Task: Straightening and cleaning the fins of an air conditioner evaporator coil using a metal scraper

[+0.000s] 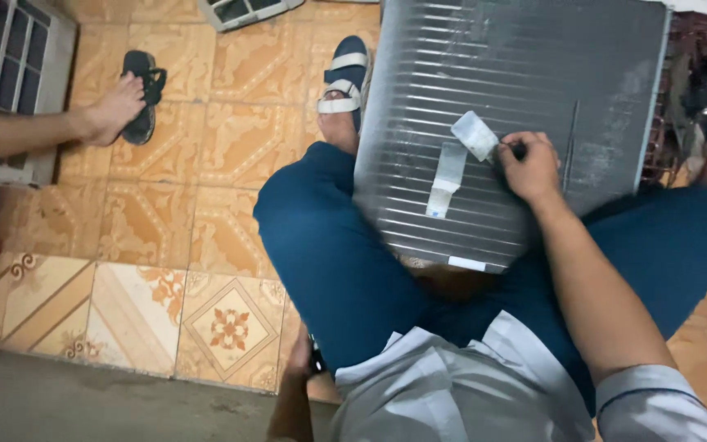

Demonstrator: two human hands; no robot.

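Observation:
A grey finned coil panel [525, 57] leans against my knees, between my legs in blue trousers. My right hand [529, 168] rests on its face, fingers closed on a small dark tool, holding its tip at a pale brush or scraper head [475, 135]. A strip of white tape [446, 178] sticks to the fins just left of that hand. My left hand [298, 360] hangs low beside my left thigh, near the floor, and seems to hold a small dark object; it is mostly hidden.
Patterned orange floor tiles [206, 164] cover the ground. Another person's bare foot [116, 106] rests on a black sandal [142, 90] at upper left, beside a white grille cover [18, 57]. Another grille piece [243, 10] lies at the top edge.

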